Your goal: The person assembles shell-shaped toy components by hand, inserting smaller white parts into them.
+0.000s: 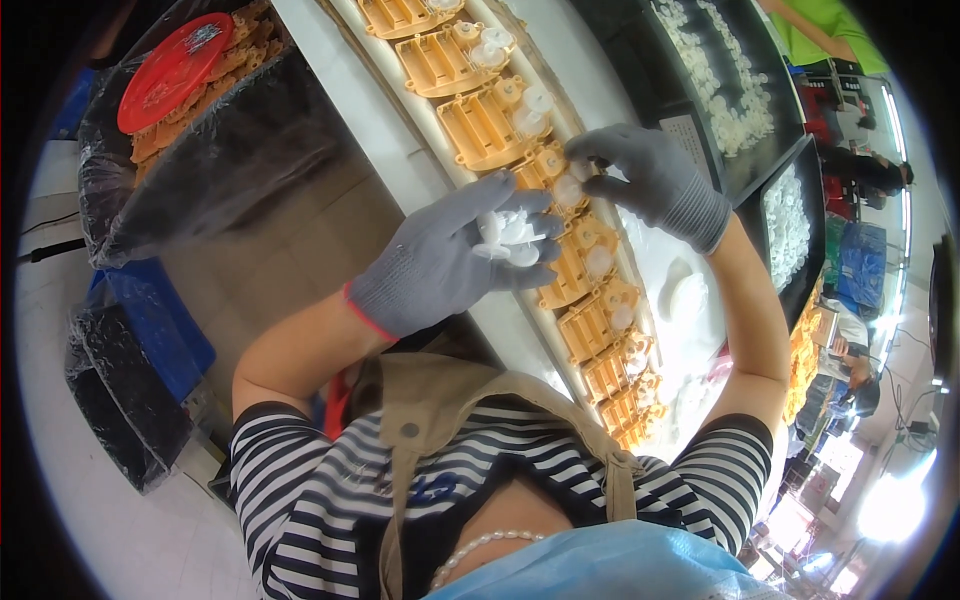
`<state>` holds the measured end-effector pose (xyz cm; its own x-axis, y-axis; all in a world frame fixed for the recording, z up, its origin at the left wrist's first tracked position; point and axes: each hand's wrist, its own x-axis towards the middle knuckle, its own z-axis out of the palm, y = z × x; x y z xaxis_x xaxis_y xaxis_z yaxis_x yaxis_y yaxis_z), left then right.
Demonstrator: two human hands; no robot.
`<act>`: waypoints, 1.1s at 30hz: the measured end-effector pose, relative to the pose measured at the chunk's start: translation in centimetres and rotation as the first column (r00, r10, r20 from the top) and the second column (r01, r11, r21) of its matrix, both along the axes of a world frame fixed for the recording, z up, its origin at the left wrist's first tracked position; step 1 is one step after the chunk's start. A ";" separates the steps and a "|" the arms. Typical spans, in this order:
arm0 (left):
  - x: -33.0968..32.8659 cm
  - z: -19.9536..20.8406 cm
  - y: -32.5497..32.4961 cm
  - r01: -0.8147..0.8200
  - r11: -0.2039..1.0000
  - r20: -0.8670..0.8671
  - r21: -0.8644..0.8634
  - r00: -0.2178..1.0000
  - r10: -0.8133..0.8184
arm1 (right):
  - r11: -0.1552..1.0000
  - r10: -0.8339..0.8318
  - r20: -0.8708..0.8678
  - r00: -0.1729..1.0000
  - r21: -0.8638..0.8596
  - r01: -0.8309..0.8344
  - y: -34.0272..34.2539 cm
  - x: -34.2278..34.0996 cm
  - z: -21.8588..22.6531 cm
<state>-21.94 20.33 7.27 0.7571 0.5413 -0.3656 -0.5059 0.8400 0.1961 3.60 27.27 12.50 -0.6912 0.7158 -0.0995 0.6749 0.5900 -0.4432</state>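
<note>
A long white worktop runs from the near right to the far left, and along it lies a single row of orange plastic housings, close together, each with round white gears seated in it. To the left of the worktop's edge the floor drops away, with open room there.

The left hand, in a grey glove, is cupped with its grip closed loosely around a small heap of white gears, held just left of the row. The right hand, also gloved in grey, reaches over the row; its fingertips pinch narrowly at a gear on one housing.

Far left stands a bin lined with dark plastic film, filled with orange parts and topped by a round red lid. Right of the row sit black trays of white gears and a small label card, hemming in the right hand's side.
</note>
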 end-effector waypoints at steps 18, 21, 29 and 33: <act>0.1 -0.3 0.0 -0.027 1.000 0.014 -0.005 1.000 0.027 | 0.930 -0.239 0.019 0.971 -0.283 0.235 0.2 0.2 0.5; 0.1 -0.3 -0.1 -0.014 1.000 0.023 0.023 1.000 0.013 | 0.944 -0.236 0.063 0.970 -0.223 0.244 -0.2 0.2 0.6; 0.0 -0.3 -0.2 -0.023 0.999 0.022 0.026 1.000 0.022 | 0.999 -0.019 0.020 1.000 -0.027 0.020 0.3 0.0 0.2; 0.4 -0.6 -0.3 -0.046 0.996 -0.048 0.077 0.998 0.050 | 0.990 -0.125 0.093 0.988 -0.046 0.130 0.2 -0.1 0.7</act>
